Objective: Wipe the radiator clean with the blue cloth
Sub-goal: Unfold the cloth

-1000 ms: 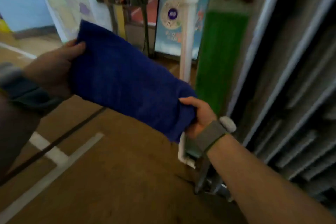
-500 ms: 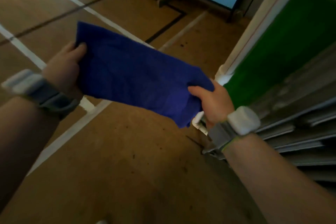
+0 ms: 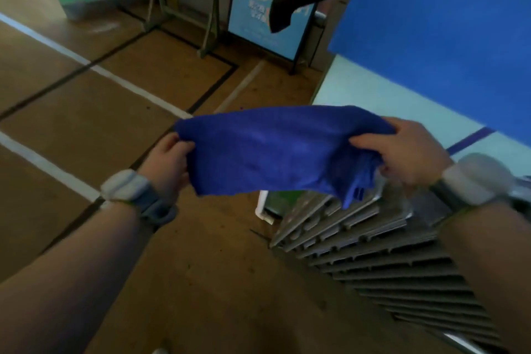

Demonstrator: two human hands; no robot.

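Two hands hold the dark blue terry cloth [image 3: 267,152] stretched between them, now carried over the top of the grey finned metal radiator [image 3: 373,241]; a second ago it hung out over the brown floor [image 3: 86,112], clear of the fins. No contact with the radiator is evident, so wiping is judged not yet begun. The left hand [image 3: 169,161] pinches the cloth's left edge. The right hand [image 3: 402,152] grips the bunched right end, fingers curled round it.
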